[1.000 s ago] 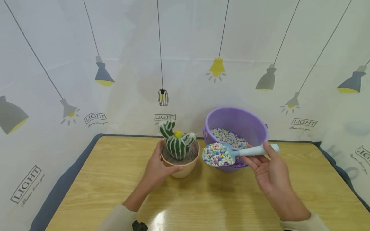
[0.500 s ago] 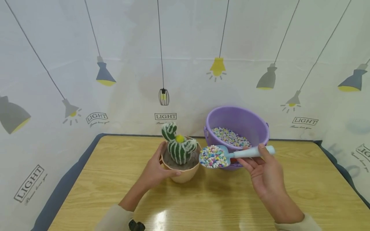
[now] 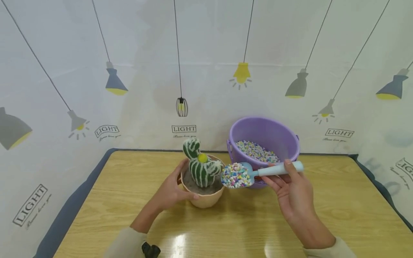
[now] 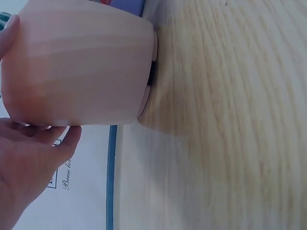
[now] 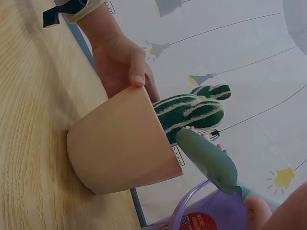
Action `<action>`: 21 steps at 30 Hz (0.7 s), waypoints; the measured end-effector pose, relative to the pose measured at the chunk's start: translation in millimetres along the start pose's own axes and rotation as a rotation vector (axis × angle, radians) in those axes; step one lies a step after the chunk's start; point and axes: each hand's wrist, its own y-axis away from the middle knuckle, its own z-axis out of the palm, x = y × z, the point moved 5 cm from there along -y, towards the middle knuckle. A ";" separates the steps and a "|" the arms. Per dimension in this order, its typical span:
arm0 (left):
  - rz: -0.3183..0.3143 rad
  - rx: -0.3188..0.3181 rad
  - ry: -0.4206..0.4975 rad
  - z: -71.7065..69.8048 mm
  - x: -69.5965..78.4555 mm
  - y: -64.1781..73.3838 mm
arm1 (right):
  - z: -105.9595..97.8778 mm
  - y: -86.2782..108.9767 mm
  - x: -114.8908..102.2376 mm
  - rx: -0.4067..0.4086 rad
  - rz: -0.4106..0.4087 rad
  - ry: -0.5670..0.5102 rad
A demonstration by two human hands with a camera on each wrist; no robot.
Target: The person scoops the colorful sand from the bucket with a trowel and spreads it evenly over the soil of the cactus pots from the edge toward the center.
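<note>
My left hand [image 3: 169, 193] grips the side of a peach flower pot [image 3: 208, 201], its thumb at the near rim. Inside the pot a green knitted-looking cactus [image 3: 200, 173] with white stripes and a yellow tip stands in grey filling. My right hand [image 3: 296, 202] holds a light blue scoop [image 3: 276, 170] by its handle, thumb on top. Small multicoloured pellets [image 3: 237, 175] heap up in the scoop. Its front edge is at the pot's right rim, close by the cactus. Seen from the right wrist, the scoop's green-looking underside [image 5: 208, 158] overlaps the pot's opening.
A purple bucket [image 3: 243, 130] stands behind the scoop at the back of the table, with more pellets [image 3: 256, 151] inside. The wooden table [image 3: 113, 200] ends at a dark blue edge, where a white wall covering [image 3: 145, 107] printed with lamps rises.
The right hand has carried the full scoop left, up to the pot's rim. The left hand has brought the pot slightly right and nearer. The bucket has stayed in place.
</note>
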 end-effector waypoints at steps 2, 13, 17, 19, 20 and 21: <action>0.009 -0.020 -0.013 -1.3 0.5 -0.6 | 0.8 0.5 -0.3 0.005 -0.012 -0.004; 0.045 -0.119 0.007 -4.9 -0.5 -4.2 | 8.6 1.2 0.3 0.022 -0.054 0.050; 0.058 -0.168 0.023 -5.4 0.0 -4.9 | 9.9 2.7 0.3 0.037 -0.061 0.078; 0.061 -0.184 0.032 -5.9 0.2 -5.7 | 10.6 3.4 -0.1 0.039 -0.068 0.097; 0.062 -0.191 0.037 -6.2 0.2 -6.5 | 11.0 3.4 -0.4 0.035 -0.073 0.105; 0.064 -0.197 0.042 -6.4 0.1 -7.2 | 11.6 3.2 -0.8 0.029 -0.080 0.114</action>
